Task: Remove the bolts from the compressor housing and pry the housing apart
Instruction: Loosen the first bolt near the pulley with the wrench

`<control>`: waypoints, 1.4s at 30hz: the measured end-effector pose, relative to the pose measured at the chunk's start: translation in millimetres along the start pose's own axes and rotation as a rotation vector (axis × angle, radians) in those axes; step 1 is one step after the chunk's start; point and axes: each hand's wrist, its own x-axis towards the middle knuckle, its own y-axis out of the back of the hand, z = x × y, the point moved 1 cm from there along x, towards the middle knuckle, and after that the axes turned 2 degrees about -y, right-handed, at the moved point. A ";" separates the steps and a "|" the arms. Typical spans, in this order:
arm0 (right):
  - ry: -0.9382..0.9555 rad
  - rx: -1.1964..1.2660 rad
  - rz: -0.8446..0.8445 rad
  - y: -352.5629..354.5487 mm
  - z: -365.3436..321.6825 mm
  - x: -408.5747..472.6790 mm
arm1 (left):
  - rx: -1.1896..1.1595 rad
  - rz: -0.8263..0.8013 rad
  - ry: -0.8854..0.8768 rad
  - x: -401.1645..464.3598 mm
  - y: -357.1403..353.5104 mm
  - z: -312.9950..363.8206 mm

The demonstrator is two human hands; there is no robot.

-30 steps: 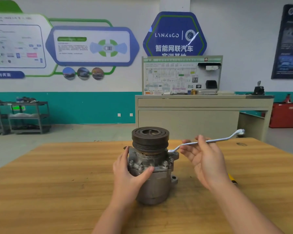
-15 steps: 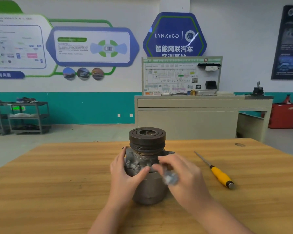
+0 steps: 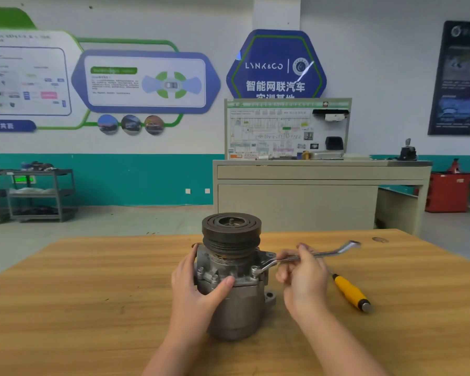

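Your wooden table fills the lower half of the view, and the compressor housing stands upright near its middle, directly in front of you. It is a dull grey cast-metal cylinder with a flange around its upper part and a mounting ear jutting out low on the right side. A dark grooved pulley sits on top, its centre hub showing a small shaft end. Several bolts stand up from the flange along its front edge. Your left hand is wrapped around the left side of the housing, the thumb pressed across the front just under the flange, gripping the body. Your right hand is curled around the shaft of a silver offset ring wrench, holding it roughly level; the wrench's near ring sits over a bolt on the flange's right front, and its far end rises past your fingers. A yellow-handled screwdriver lies on the table just right of that hand; its blade is mostly hidden behind your wrist. Your left palm hides the housing's left side, the rear bolts are behind the pulley, and your forearms are cut off at the bottom edge. The wrench's far end is blurred.
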 end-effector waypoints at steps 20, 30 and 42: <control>0.671 -0.556 -0.303 4.9 -16.2 -34.5 | -0.027 -0.019 0.024 4.6 3.7 -0.1; 1.306 -1.018 -0.602 -5.5 -8.1 -53.1 | 0.073 -0.135 0.080 11.0 12.1 8.4; 0.849 -0.552 -0.448 10.9 4.4 -38.9 | -0.006 -0.058 0.119 8.4 7.0 3.2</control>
